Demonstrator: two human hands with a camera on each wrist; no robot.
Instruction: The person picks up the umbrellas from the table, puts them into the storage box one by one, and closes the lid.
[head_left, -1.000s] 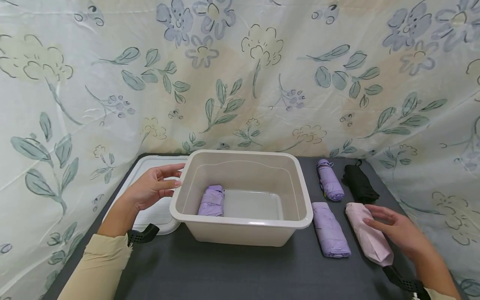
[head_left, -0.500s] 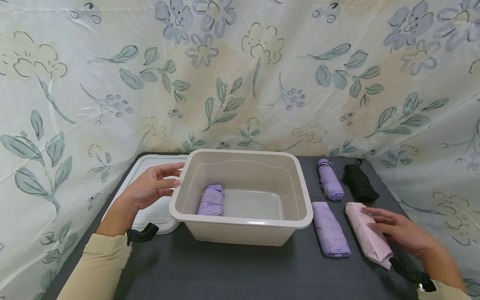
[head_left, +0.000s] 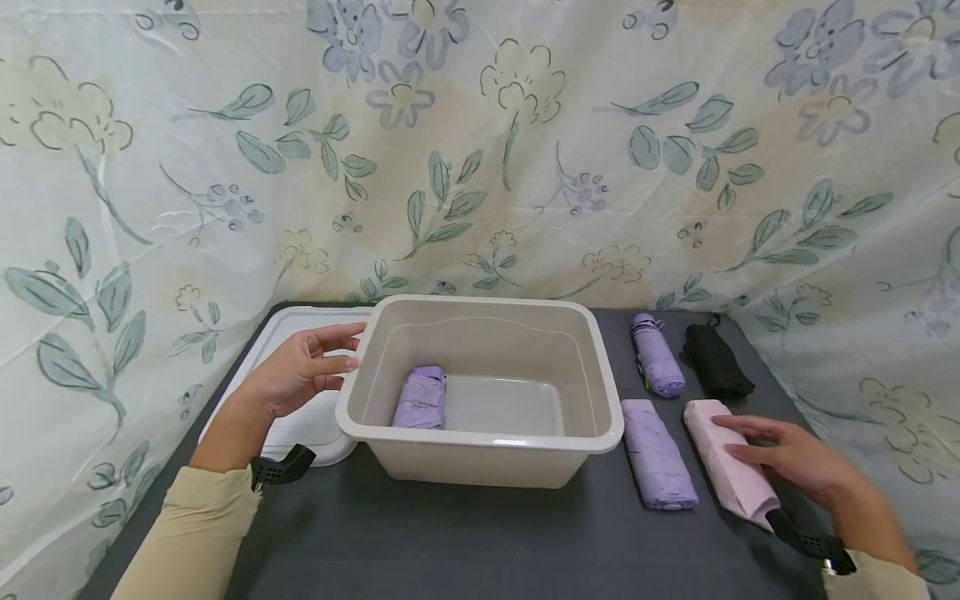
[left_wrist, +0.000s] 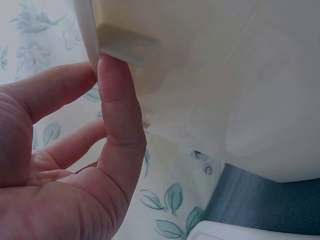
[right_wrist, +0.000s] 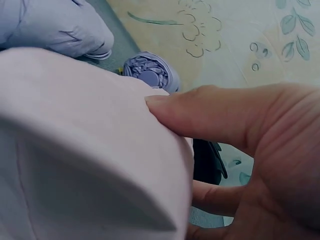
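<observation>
My left hand touches the left rim of a beige plastic bin with its fingertips. Seen from the left wrist, the fingers meet the rim's underside and outer edge. A purple folded umbrella lies inside the bin at its left. To the right, my right hand holds a pink folded umbrella lying on the table. The right wrist view has the thumb on the near face of the pink fabric, other fingers partly hidden behind it.
Two purple folded umbrellas lie between the bin and the pink one, front and back. A black folded umbrella lies at the back right. The white lid is left of the bin, and a floral curtain encloses the dark table.
My right hand drew slightly right, then came back left onto the pink umbrella, which has shifted a little left. My left hand stays at the bin's rim.
</observation>
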